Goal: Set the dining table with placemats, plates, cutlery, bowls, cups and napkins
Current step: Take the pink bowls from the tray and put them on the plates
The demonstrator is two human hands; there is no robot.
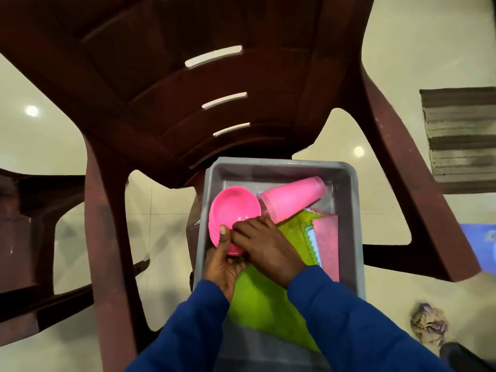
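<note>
Inside the grey tray (pixel 349 210), the left hand (pixel 224 267) grips the pink bowl (pixel 233 210) at its near rim, tilted against the tray's left wall. The right hand (pixel 265 245) rests curled on the bowl's edge above the green cloth (pixel 265 304); its grasp is unclear. The pink cup (pixel 292 198) lies sideways toward the tray's far wall.

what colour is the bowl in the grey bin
Bright pink bowl, seen in the head view, tilted in the grey bin.

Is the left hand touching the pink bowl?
Touching. The head view shows the left hand gripping the pink bowl, thumb pressed on its rim.
</note>
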